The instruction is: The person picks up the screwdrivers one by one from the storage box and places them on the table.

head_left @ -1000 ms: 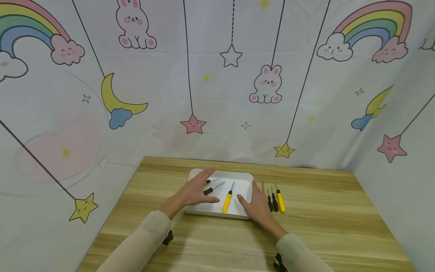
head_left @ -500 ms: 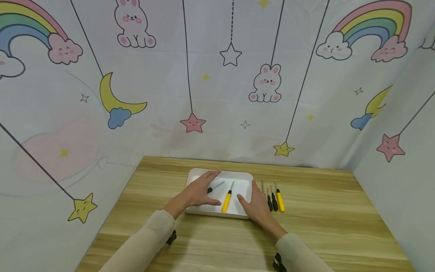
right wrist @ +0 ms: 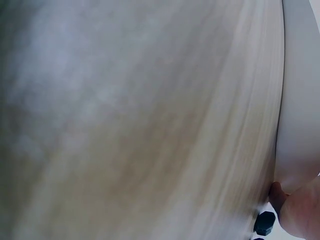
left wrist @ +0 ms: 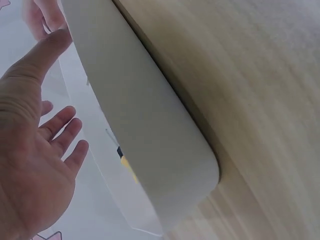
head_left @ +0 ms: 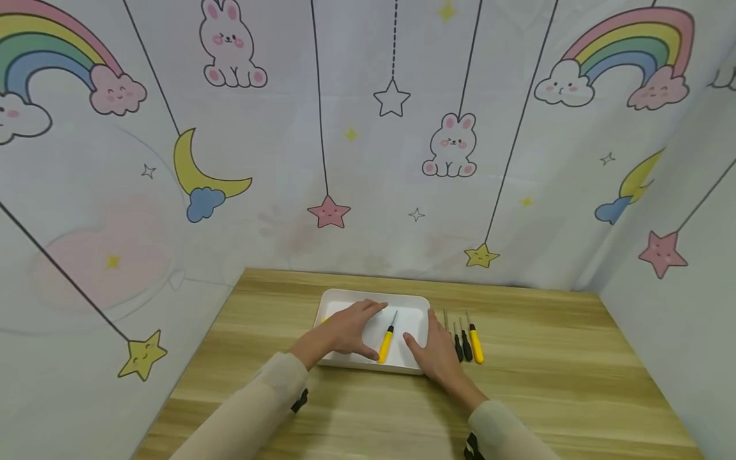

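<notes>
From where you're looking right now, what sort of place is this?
It looks like a small indoor tabletop workspace, possibly curtained off: a wood-grain table against a white backdrop printed with rabbits and rainbows, bearing a white tray with a yellow-handled tool inside.

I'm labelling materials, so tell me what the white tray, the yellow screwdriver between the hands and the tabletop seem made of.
White tray: probably plastic, smooth, low-gloss; even colour, rounded corners.
Yellow screwdriver: handle likely smooth plastic, given its bright, solid colour; grey shaft apparently metal.
Tabletop: streaked grain suggests wood or wood-look laminate, finish looking smooth.
</notes>
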The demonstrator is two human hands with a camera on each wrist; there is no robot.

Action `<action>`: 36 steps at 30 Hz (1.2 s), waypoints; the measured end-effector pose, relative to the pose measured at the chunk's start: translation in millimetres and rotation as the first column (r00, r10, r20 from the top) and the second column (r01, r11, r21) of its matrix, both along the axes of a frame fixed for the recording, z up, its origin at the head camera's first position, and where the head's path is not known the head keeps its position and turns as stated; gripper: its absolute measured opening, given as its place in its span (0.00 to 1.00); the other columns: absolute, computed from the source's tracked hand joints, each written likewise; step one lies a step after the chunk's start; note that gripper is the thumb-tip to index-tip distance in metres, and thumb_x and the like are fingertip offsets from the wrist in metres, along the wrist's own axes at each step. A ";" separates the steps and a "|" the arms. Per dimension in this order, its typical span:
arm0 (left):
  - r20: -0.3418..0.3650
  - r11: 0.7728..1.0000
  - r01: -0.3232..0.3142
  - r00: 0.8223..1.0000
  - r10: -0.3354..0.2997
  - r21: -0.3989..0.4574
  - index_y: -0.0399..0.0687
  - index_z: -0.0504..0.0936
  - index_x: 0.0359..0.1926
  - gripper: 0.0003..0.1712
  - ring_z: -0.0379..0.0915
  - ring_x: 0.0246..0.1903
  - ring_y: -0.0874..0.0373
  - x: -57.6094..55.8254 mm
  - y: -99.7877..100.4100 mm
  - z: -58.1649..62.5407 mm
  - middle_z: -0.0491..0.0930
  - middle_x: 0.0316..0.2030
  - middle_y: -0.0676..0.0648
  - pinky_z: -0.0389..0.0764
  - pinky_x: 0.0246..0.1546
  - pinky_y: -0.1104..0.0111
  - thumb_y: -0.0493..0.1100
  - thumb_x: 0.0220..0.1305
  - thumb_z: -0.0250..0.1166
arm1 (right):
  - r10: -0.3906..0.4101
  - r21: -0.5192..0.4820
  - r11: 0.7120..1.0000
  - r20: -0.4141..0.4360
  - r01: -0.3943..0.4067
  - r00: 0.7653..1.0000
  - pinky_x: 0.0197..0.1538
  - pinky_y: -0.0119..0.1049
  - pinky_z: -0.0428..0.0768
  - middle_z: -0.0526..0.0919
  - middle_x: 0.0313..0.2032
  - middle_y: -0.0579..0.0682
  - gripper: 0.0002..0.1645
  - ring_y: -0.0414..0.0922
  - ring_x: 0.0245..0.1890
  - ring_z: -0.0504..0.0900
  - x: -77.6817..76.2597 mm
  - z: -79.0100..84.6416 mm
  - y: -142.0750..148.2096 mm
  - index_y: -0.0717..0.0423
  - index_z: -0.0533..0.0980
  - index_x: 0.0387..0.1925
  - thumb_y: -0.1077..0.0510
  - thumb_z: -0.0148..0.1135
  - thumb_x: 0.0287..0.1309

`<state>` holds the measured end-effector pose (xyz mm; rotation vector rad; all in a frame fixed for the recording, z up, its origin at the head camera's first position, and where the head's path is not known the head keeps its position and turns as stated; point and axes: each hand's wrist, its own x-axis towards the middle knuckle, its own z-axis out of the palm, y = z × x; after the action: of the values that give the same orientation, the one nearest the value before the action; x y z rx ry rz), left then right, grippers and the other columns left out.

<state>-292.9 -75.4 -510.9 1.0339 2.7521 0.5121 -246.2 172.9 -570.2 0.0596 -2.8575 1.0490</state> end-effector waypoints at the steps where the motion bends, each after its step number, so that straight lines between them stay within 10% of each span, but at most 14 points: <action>1: -0.013 1.000 0.007 1.000 -0.007 -0.021 0.51 0.60 0.83 0.66 0.66 0.73 0.49 0.0 1.9 0.7 0.66 0.76 0.46 0.75 0.69 0.52 0.64 0.51 0.84 | -0.001 0.003 1.000 -0.001 0.001 1.000 0.68 0.67 0.72 0.67 0.73 0.73 0.57 0.70 0.71 0.70 -0.3 -0.5 0.5 0.69 0.51 0.82 0.39 0.65 0.72; 10: -0.074 0.975 0.055 0.995 -0.072 -0.216 0.53 0.60 0.83 0.64 0.66 0.73 0.52 -2.2 20.1 4.4 0.66 0.76 0.49 0.73 0.70 0.58 0.63 0.52 0.84 | -0.003 0.002 1.000 -0.010 0.003 1.000 0.68 0.67 0.72 0.68 0.73 0.73 0.57 0.70 0.71 0.70 -2.2 0.2 3.8 0.69 0.51 0.82 0.39 0.66 0.71; 36: -0.081 0.902 0.074 0.990 -0.119 -0.425 0.56 0.71 0.77 0.52 0.68 0.69 0.52 -2.8 42.0 2.6 0.71 0.68 0.51 0.76 0.67 0.60 0.66 0.56 0.80 | -0.001 0.014 1.000 0.007 0.001 1.000 0.68 0.68 0.71 0.68 0.73 0.72 0.54 0.71 0.70 0.69 0.9 1.4 -0.1 0.68 0.51 0.82 0.44 0.65 0.72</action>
<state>-295.7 -33.3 -508.3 1.0983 2.6998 -0.1579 -245.2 172.8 -568.9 0.0558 -2.8710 1.0305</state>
